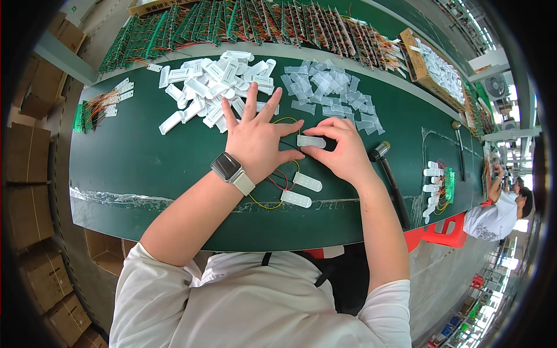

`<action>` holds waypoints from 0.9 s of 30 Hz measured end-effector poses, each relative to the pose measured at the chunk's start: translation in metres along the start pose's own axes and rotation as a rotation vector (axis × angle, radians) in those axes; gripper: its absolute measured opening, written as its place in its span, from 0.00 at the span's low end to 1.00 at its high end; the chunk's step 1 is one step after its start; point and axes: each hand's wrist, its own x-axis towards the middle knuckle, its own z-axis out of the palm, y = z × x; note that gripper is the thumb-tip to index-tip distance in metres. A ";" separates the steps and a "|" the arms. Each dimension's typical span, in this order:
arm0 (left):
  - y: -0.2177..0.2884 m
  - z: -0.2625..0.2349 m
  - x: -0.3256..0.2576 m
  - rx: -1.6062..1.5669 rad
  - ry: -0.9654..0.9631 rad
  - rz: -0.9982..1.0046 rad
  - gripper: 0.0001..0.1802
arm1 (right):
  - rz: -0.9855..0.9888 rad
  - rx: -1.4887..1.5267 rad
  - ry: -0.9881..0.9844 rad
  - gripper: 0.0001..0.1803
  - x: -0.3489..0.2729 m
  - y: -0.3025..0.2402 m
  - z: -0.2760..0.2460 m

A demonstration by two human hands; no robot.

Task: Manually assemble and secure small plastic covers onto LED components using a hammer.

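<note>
A small white plastic casing lies flat on the green bench, pinched between the thumb and fingers of my right hand. Thin yellow and dark wires run from its left end. My left hand is beside that end with its fingers spread; its thumb and index fingertip are apart, near the wires. Closer to me lie two more white casings with rows of dots, the upper one and the lower one, joined by red and yellow wires. My left palm partly hides the wires.
Beyond my hands are a heap of white casings and a pile of clear plastic pieces. A hammer lies right of my right forearm, near a wired green board. Circuit boards stand along the back.
</note>
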 end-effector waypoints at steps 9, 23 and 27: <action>0.000 0.001 0.000 -0.012 0.003 0.002 0.36 | 0.019 -0.010 0.027 0.17 0.001 0.002 0.005; -0.001 0.002 -0.001 -0.002 0.013 0.005 0.37 | 0.154 0.267 0.046 0.20 0.009 0.001 0.007; -0.001 0.004 0.000 0.004 0.005 0.005 0.37 | 0.304 0.187 -0.013 0.21 0.023 -0.004 0.009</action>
